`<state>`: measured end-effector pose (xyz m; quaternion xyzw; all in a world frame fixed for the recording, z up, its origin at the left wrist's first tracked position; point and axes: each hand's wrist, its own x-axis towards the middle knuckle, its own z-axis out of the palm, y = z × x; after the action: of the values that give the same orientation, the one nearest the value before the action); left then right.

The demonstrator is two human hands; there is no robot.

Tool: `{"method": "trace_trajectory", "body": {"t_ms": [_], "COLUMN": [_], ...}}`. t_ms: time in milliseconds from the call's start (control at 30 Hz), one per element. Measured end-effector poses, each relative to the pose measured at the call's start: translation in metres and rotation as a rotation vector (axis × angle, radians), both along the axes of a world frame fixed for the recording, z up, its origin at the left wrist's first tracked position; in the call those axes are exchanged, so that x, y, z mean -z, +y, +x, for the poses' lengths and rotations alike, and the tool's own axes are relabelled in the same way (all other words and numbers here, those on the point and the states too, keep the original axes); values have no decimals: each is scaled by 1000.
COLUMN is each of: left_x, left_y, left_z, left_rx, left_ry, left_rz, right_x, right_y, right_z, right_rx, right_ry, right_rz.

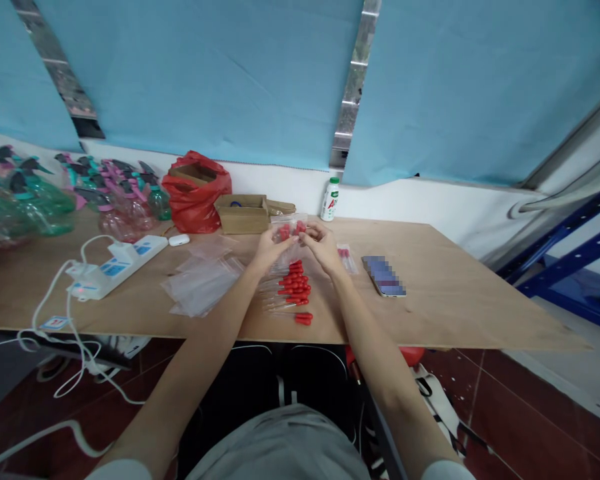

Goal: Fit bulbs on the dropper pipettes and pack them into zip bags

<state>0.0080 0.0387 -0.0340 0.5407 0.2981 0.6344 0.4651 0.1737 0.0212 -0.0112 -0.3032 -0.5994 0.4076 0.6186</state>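
Observation:
Between my two hands, above the table, is a clear zip bag point(291, 227) with several red-bulbed droppers in it. My left hand point(273, 248) grips the bag's left side, its fingers closed. On the right side of the same bag, my right hand point(322, 244) has its fingers pinched together. Below the hands lies a pile of glass droppers point(295, 287) with red rubber bulbs pointing right. To the left of my left forearm is a loose stack of empty clear bags point(203, 287). A filled bag of droppers point(347, 259) lies just right of my right hand.
A phone point(384, 276) lies to the right on the wooden table point(450, 293). Along the back stand a white bottle point(330, 200), a cardboard box point(243, 215) and a red plastic bag point(193, 200). Spray bottles point(40, 200) and a power strip point(125, 267) with cables occupy the left.

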Motion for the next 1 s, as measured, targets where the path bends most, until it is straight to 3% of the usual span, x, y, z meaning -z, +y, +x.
{"method": "trace_trajectory", "body": {"t_ms": [433, 567, 700, 867, 1000], "left_x": [-11, -6, -4, -10, -9], "left_y": [-10, -7, -3, -6, -8], "left_z": [5, 5, 2, 2, 4], "left_rx": [7, -115, -245, -70, -58], "left_ry": [126, 177, 218, 143, 159], "left_rz": [186, 105, 25, 160, 184], "right_x": [2, 2, -1, 0, 0], "right_y": [-3, -6, -9, -9, -9], "right_z": [-1, -2, -1, -3, -2], "right_rx": [143, 220, 176, 149, 183], "right_ry": [-50, -125, -199, -203, -205], "right_rz": [133, 210, 226, 207, 190]}}
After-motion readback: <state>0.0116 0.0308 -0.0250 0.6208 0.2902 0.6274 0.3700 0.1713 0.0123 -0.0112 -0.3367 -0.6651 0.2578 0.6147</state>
